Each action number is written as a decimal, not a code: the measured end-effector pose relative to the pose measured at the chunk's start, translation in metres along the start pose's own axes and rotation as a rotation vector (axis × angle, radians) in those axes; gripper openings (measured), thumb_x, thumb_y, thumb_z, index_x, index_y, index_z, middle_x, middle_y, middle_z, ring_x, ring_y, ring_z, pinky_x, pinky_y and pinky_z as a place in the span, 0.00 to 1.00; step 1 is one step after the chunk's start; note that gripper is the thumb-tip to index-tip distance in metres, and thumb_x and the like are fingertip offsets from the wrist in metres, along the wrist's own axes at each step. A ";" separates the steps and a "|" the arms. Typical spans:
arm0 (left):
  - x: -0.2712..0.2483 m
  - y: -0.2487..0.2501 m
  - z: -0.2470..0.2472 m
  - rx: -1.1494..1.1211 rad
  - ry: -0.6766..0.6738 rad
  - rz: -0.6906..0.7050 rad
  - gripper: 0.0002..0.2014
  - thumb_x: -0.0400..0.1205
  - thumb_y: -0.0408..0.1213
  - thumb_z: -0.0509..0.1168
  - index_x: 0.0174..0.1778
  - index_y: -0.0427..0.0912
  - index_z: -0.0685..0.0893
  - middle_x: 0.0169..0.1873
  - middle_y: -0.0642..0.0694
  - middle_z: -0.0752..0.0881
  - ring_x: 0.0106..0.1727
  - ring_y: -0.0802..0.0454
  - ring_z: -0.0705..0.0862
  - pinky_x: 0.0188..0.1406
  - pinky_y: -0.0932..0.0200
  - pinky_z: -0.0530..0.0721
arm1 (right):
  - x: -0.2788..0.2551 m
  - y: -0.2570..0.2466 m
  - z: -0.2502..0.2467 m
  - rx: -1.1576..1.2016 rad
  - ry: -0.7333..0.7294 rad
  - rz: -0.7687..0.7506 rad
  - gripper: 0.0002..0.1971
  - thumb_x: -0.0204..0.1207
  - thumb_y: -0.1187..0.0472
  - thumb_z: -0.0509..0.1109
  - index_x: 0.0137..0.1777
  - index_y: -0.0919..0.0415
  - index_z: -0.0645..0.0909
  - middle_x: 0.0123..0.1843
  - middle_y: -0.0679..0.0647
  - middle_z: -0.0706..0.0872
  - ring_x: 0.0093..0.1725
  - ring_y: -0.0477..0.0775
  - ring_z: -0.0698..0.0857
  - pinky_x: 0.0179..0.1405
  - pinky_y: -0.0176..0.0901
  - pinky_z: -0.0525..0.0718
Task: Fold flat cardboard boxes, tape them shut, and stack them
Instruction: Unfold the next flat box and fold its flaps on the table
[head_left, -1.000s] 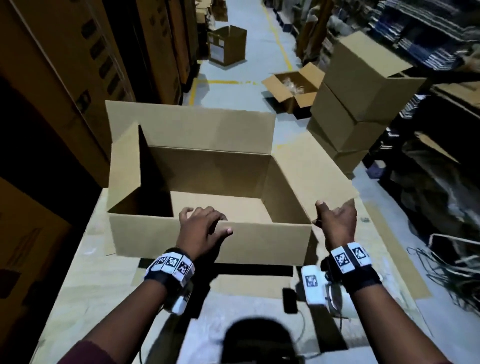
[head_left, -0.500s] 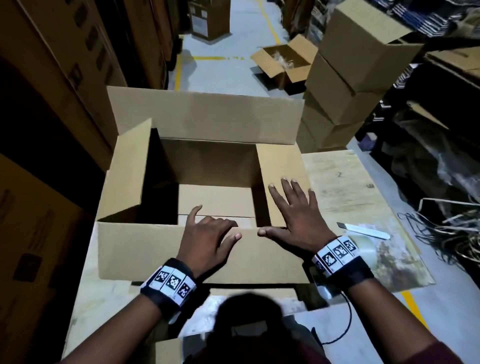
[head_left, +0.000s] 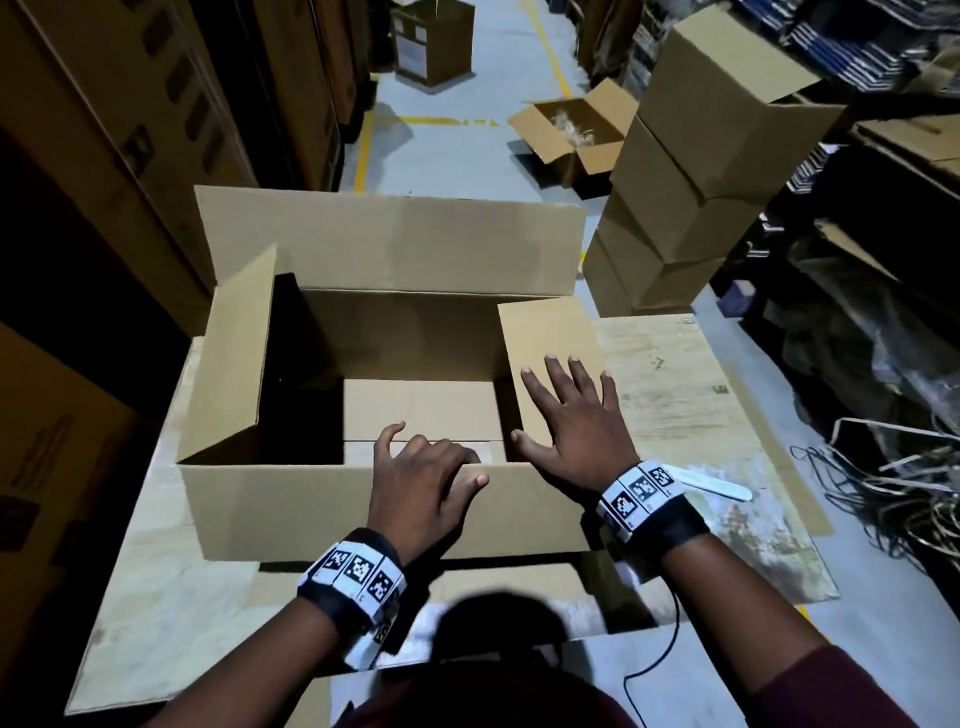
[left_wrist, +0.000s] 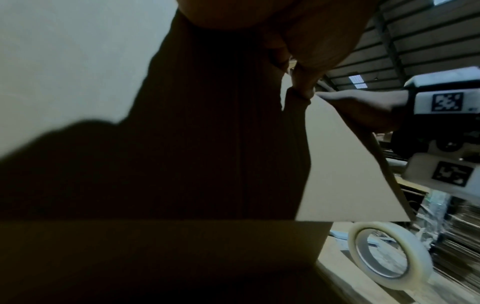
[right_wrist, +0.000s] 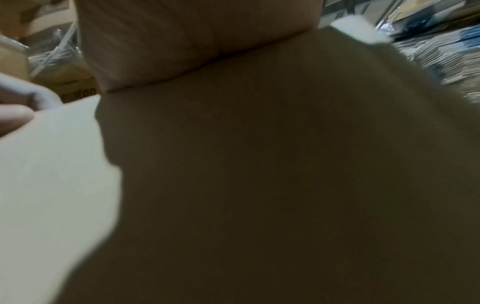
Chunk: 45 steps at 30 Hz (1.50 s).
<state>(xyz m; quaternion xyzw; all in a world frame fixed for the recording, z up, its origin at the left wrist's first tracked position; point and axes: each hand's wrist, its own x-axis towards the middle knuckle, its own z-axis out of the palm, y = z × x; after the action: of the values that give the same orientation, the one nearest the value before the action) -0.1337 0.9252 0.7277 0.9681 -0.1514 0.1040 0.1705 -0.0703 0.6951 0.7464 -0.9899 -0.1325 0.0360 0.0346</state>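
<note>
An open brown cardboard box (head_left: 322, 509) stands on the work table (head_left: 701, 374). Its far flap (head_left: 389, 239) and left flap (head_left: 228, 364) stand up. The right flap (head_left: 540, 332) leans inward over the opening. My left hand (head_left: 426, 478) grips the top edge of the near side, fingers curled over it and thumb on the outside. My right hand (head_left: 571, 415) lies flat on the right flap with fingers spread. In the left wrist view a roll of clear tape (left_wrist: 384, 255) stands on the table beside the box. The right wrist view shows only cardboard (right_wrist: 259, 185) close up.
A white cutter (head_left: 717, 486) lies on the table right of my right wrist. Three closed boxes (head_left: 691, 171) are stacked beyond the table's right corner. An open box (head_left: 571, 135) sits on the aisle floor. Tall cardboard stacks (head_left: 130, 130) wall the left; loose straps (head_left: 883, 493) tangle at right.
My right hand has swung the right flap from lying outward to leaning in over the box and now lies flat on it. The left hand has kept its grip on the near edge.
</note>
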 end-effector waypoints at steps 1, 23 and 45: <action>0.003 0.001 0.000 -0.004 -0.001 -0.005 0.13 0.83 0.61 0.58 0.48 0.59 0.83 0.41 0.63 0.87 0.44 0.57 0.83 0.76 0.42 0.63 | 0.005 0.001 -0.001 -0.003 -0.014 0.013 0.44 0.74 0.27 0.47 0.90 0.41 0.48 0.92 0.53 0.48 0.90 0.63 0.46 0.84 0.75 0.46; -0.014 -0.121 -0.087 0.005 -0.153 -0.331 0.49 0.79 0.74 0.38 0.88 0.40 0.55 0.88 0.40 0.53 0.88 0.41 0.51 0.86 0.40 0.53 | -0.006 -0.108 -0.016 0.209 -0.019 -0.127 0.48 0.72 0.22 0.45 0.90 0.45 0.51 0.92 0.56 0.49 0.90 0.61 0.44 0.87 0.67 0.48; -0.030 -0.089 -0.159 0.193 -0.178 0.245 0.29 0.80 0.74 0.47 0.63 0.63 0.84 0.49 0.52 0.92 0.50 0.46 0.90 0.40 0.53 0.86 | -0.063 -0.130 -0.070 -0.057 0.355 -0.230 0.16 0.72 0.40 0.77 0.39 0.53 0.83 0.30 0.52 0.87 0.29 0.62 0.86 0.26 0.43 0.78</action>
<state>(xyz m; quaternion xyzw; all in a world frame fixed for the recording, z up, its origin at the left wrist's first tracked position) -0.1561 1.0699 0.8398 0.9596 -0.2721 0.0517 0.0486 -0.1596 0.7996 0.8306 -0.9597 -0.2373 -0.1468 0.0333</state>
